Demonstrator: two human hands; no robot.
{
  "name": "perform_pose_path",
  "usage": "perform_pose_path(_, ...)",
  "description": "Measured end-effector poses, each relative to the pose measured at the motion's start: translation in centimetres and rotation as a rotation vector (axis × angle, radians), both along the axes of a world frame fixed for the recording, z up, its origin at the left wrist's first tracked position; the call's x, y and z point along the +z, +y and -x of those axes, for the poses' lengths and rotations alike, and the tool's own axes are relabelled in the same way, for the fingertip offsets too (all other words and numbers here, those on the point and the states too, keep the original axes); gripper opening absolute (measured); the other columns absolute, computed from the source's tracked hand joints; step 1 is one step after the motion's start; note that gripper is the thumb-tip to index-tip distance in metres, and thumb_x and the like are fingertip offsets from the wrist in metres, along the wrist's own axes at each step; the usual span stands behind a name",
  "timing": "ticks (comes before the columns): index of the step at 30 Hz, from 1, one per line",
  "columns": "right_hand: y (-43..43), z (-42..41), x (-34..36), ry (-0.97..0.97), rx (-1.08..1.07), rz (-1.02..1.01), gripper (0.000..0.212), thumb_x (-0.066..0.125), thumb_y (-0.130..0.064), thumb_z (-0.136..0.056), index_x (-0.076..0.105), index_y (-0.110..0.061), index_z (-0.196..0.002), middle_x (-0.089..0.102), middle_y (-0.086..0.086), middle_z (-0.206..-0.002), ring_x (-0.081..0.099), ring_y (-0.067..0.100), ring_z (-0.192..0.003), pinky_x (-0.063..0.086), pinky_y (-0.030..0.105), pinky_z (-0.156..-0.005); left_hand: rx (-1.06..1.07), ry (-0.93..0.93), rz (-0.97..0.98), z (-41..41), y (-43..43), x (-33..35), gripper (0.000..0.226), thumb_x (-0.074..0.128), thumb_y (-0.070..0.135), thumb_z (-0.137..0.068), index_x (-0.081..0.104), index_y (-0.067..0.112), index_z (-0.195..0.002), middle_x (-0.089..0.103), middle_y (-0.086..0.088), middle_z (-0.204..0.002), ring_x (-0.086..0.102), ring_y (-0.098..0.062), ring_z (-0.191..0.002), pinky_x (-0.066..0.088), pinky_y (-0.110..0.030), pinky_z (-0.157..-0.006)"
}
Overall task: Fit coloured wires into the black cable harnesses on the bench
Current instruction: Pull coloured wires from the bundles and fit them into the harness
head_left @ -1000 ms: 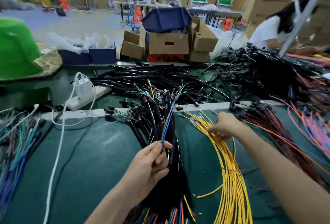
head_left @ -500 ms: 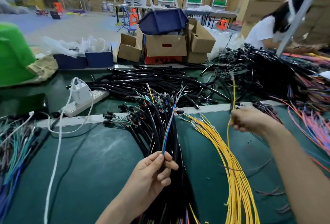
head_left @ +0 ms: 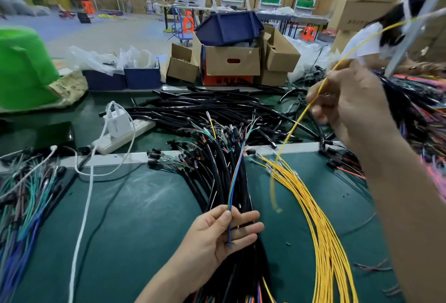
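Where print shows on the boxes far beyond both hands, it is too blurred to read.

Left hand: one. It is held low with the palm up, the forearm entering from the bottom edge. The thumb presses a thin bunch of coloured wires against the forefinger, and the other fingers lie half curled beneath. The bunch has blue, green and orange strands, number not clear. It runs from the pinch away over the harnesses, with a short tail below the thumb.

Right hand: one. It is raised with its back to the camera, the arm entering from the right edge. Thumb and fingers are closed in a pinch on one yellow wire. The wire rises up and to the right past the fingers and drops below them toward the yellow pile. Its lower end is blurred.

Harnesses: a black heap, too many to count, under and beyond the left fingers on the bench.

Yellow pile: right of the left fingers and below the right hand, flat on the bench, uncounted.

Power strip: one, carrying one white charger, beyond and left of the left thumb.

Navy bins: two, side by side, further off the same way.

Green tub: one, far left.

Person: one, in a white top, beyond the right fingers.
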State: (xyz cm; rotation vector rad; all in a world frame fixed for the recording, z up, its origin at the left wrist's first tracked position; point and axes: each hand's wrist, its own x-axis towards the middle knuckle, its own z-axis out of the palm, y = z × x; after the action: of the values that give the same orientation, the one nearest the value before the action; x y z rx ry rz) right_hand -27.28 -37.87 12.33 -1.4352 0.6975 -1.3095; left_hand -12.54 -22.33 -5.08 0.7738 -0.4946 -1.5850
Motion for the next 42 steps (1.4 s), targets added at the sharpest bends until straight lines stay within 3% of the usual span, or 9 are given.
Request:
perform_pose_path(7, 0.9, -3.0, -3.4, -0.042, 0.145, -0.215, 0.022, 0.032, -0.005, -0.095, 0.041, -0.018, -0.079, 0.057, 0.003, -0.048, 0.042, 0.012, -0.031, 0.028, 0.011, -0.033, -0.018, -0.005, 0.027, -0.2, -0.2, -0.7, 0.021, 0.048, 0.016, -0.086, 0.054, -0.002, -0.095, 0.066, -0.028, -0.11, 0.066, -0.039, -0.101, 0.058, -0.035, -0.074)
perform_pose_path(11, -0.1, -3.9, -5.7, 0.07, 0.108, -0.105, 0.02, 0.033, -0.004, -0.095, 0.039, -0.016, -0.08, 0.06, 0.007, -0.053, 0.046, 0.018, -0.035, 0.032, 0.017, -0.035, -0.022, 0.003, 0.073, -0.3, 0.0, -0.7, 0.022, 0.048, 0.014, -0.087, 0.06, -0.003, -0.097, 0.068, -0.023, -0.089, 0.069, -0.03, -0.072, 0.057, -0.033, -0.063)
perform_pose_path(14, -1.6, -4.0, -7.0, 0.103, 0.043, -0.109, 0.019, 0.034, -0.004, -0.097, 0.039, -0.015, -0.081, 0.062, 0.008, -0.054, 0.048, 0.019, -0.037, 0.035, 0.02, -0.036, -0.003, -0.042, 0.091, -0.4, 0.4, -0.5, 0.027, 0.049, 0.013, -0.087, 0.064, -0.003, -0.102, 0.062, -0.011, -0.071, 0.046, -0.009, -0.045, 0.044, -0.02, -0.046)
perform_pose_path(17, -3.2, -4.1, -8.3, 0.14, 0.028, -0.16, 0.019, 0.036, -0.005, -0.099, 0.042, -0.013, -0.083, 0.065, 0.008, -0.055, 0.053, 0.017, -0.04, 0.04, 0.02, -0.037, -0.006, -0.091, 0.08, -0.4, 0.3, -0.5, 0.029, 0.051, 0.015, -0.086, 0.07, 0.0, -0.103, 0.049, -0.002, -0.062, 0.03, -0.004, -0.045, 0.031, -0.014, -0.043)
perform_pose_path(21, -5.0, -3.8, -10.2, 0.205, 0.067, -0.278, 0.016, 0.042, -0.004, -0.099, 0.052, -0.008, -0.087, 0.064, 0.014, -0.064, 0.06, 0.017, -0.046, 0.051, 0.021, -0.048, -0.056, -0.114, 0.068, -0.5, 0.2, -0.2, 0.023, 0.049, 0.011, -0.087, 0.066, -0.002, -0.095, 0.039, -0.002, -0.059, 0.028, -0.005, -0.047, 0.032, -0.014, -0.043)
perform_pose_path(25, -7.9, 0.1, -12.9, 0.644, -0.125, -0.199, 0.011, 0.056, -0.005, -0.09, 0.061, -0.009, -0.08, 0.066, 0.017, -0.078, 0.059, 0.019, -0.048, 0.049, 0.021, -0.045, -0.085, -0.069, 0.036, -0.8, 0.4, -0.2, 0.012, 0.045, 0.01, -0.09, 0.054, 0.004, -0.091, 0.032, 0.0, -0.057, 0.028, -0.004, -0.044, 0.033, -0.014, -0.038)
perform_pose_path(30, -10.6, 11.3, -15.2, 1.455, -0.661, -0.03, 0.022, 0.05, -0.009, -0.085, 0.065, -0.009, -0.102, 0.063, 0.019, -0.108, 0.061, 0.038, -0.1, 0.049, 0.039, -0.081, -0.071, -0.053, 0.013, -0.7, 0.0, -0.6, 0.011, 0.048, 0.011, -0.084, 0.054, 0.003, -0.088, 0.029, 0.002, -0.053, 0.026, -0.003, -0.039, 0.026, -0.014, -0.033)
perform_pose_path(36, -10.3, 17.3, -15.7, 1.443, -0.597, 0.041, 0.025, 0.068, -0.031, -0.085, 0.069, -0.006, -0.083, 0.065, 0.016, -0.091, 0.059, 0.032, -0.089, 0.044, 0.035, -0.074, -0.071, -0.009, -0.004, -0.8, -0.3, -1.1, 0.014, 0.047, 0.009, -0.085, 0.059, 0.002, -0.086, 0.029, 0.001, -0.054, 0.027, -0.003, -0.039, 0.028, -0.014, -0.032)
perform_pose_path(42, -9.4, 19.5, -15.5, 1.763, -0.543, 0.063, 0.009, 0.066, -0.02, -0.085, 0.067, -0.014, -0.091, 0.067, 0.012, -0.1, 0.06, 0.03, -0.098, 0.046, 0.035, -0.075, -0.1, 0.002, -0.003, -1.0, -0.4, -1.2, 0.016, 0.047, 0.01, -0.086, 0.062, 0.004, -0.085, 0.029, 0.0, -0.056, 0.028, -0.004, -0.041, 0.023, -0.015, -0.034)
